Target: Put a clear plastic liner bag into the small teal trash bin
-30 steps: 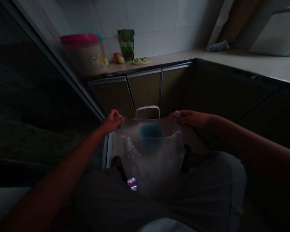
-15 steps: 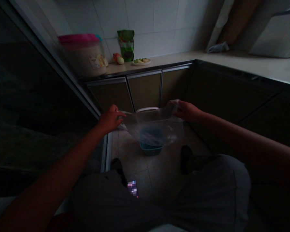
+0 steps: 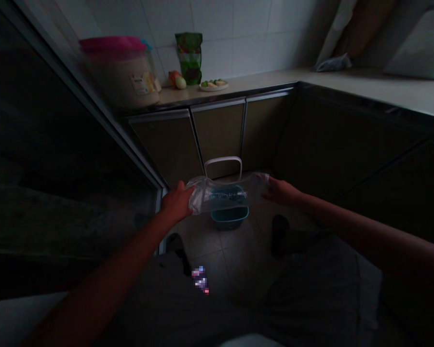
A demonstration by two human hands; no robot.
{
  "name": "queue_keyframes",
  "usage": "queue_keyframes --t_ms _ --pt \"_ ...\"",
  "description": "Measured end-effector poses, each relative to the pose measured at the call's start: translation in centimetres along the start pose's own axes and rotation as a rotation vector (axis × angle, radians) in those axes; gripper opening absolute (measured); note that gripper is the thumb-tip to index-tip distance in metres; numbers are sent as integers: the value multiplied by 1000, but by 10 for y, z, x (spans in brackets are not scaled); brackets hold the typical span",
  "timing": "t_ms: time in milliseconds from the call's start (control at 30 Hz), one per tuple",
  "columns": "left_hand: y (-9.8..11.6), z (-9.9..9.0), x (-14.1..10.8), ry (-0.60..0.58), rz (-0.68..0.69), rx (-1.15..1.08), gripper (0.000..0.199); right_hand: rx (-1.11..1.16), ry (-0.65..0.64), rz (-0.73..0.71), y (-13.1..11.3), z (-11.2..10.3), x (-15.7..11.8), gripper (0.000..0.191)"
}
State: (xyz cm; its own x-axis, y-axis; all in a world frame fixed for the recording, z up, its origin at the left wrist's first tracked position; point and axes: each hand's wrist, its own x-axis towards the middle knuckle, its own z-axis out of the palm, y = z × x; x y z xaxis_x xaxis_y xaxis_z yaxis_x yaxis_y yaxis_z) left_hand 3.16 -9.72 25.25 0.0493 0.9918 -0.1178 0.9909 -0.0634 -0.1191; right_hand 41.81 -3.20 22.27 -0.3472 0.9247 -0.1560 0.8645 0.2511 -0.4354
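A clear plastic bag [image 3: 227, 195] is stretched sideways between my two hands, above the floor. My left hand [image 3: 179, 200] is closed on its bunched left end. The opposite end is pinched in my right hand [image 3: 282, 190]. Directly below and partly seen through the plastic stands a small blue-green basket [image 3: 229, 224] on the tiles. Its pale handle [image 3: 223, 159] is raised and shows behind the bag. The inside of the basket is dark, and I cannot make out what it holds.
Cabinets [image 3: 217, 130] run below the counter [image 3: 260, 79]. On it are a pink-lidded tub [image 3: 119, 72], a green pouch [image 3: 190, 58], an onion [image 3: 181, 82] and a plate of cut food [image 3: 214, 86]. A sliding door frame [image 3: 104, 108] is at left; slippered feet [image 3: 280, 236] flank the basket.
Both hands have moved lower with the bag. The plastic, which hung wide and loose, is now drawn into a narrower band, bunched at my left hand. More of the basket's handle shows.
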Motion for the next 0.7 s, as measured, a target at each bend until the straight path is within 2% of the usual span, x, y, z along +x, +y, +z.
queue_keyframes --t_ms 233,300,400,467,500,567,633,667,700 --pt "7 28 8 -40 -24 -106 103 30 -73 10 8 22 -13 82" --pt "7 37 11 -65 -42 -145 105 97 -98 39 10 26 -14 69" --pt "4 49 15 -88 -39 -214 109 305 -195 161 14 25 -15 41" --pt "0 54 17 -94 -23 -264 112 474 -199 237 14 19 -18 41" --pt "-2 56 18 -95 -15 -293 112 527 -142 259 13 14 -21 42" --pt "-7 57 19 -89 -2 -358 112 494 116 262 2 3 -30 39" --pt "-9 57 19 -81 1 -421 111 294 454 194 -18 -2 -41 31" --pt "-9 56 19 -79 2 -449 111 173 579 125 -32 0 -45 27" --pt "-9 56 20 -82 6 -471 111 85 600 41 -46 6 -48 22"
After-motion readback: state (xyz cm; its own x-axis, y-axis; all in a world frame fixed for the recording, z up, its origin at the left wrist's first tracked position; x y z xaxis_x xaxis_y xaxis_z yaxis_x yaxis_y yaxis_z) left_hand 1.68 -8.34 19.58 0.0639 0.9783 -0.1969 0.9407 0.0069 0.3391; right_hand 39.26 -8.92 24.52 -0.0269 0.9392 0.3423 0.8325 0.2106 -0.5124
